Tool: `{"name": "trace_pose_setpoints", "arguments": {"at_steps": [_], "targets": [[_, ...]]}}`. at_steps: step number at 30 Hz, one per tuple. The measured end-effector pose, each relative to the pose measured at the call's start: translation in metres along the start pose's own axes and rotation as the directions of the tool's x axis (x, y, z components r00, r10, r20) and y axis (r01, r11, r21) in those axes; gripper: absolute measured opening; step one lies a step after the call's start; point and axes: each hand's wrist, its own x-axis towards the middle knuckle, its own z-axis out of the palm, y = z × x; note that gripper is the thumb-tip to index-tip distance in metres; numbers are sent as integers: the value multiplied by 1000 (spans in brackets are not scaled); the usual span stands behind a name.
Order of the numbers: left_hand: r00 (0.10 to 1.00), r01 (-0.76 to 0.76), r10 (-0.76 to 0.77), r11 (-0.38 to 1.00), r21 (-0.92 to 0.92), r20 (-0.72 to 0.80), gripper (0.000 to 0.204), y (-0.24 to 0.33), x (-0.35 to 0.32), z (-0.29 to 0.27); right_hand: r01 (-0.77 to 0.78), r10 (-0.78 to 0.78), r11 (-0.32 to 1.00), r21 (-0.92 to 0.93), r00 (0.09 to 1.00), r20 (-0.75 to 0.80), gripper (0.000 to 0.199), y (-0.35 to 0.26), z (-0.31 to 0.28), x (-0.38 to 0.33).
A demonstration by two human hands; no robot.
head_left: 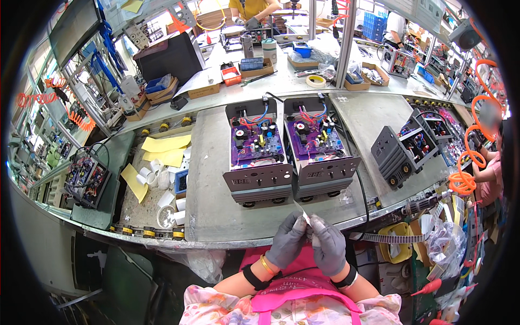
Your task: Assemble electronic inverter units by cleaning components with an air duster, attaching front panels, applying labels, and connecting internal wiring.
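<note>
Grey gloves cover both of my hands, which meet above the front edge of the work line. My left hand (287, 241) and my right hand (329, 246) pinch a small, thin whitish strip (305, 216) between their fingertips. Its exact kind is too small to make out. Just beyond my fingers stand two open metal-cased electronic units side by side, the left unit (254, 179) and the right unit (325, 168). Purple circuit boards, red and blue wires and small parts show inside both. Neither hand touches the units.
More open units (401, 154) stand tilted at the right, and another unit (86, 176) sits far left. Yellow sheets (168, 149) and white scraps lie between rollers. A power screwdriver (422, 205) and coiled orange hose (463, 181) are at the right. Across the bench, a person (257, 11) works.
</note>
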Motion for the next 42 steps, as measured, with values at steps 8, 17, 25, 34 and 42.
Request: {"name": "trace_pose_setpoints", "arguments": {"at_steps": [8, 17, 25, 34, 42], "targets": [[999, 45, -47, 972, 229, 5, 23, 28, -12, -1, 130, -107, 967, -221, 988, 111, 37, 3, -7, 0], [1000, 0, 1, 989, 151, -3, 23, 23, -16, 2, 120, -116, 983, -137, 993, 33, 36, 1, -2, -3], [999, 6, -5, 999, 41, -34, 20, 13, -18, 10, 78, -79, 994, -82, 997, 0, 40, 0, -3, -7], [997, -53, 74, 905, 423, -34, 18, 31, -17, 7, -113, 105, 987, 117, 992, 71, 37, 2, -12, -7], [988, -111, 150, 819, 562, -23, 12, 29, -22, 18, -541, 642, 561, 627, 762, 84, 19, 26, -9, -19]]}}
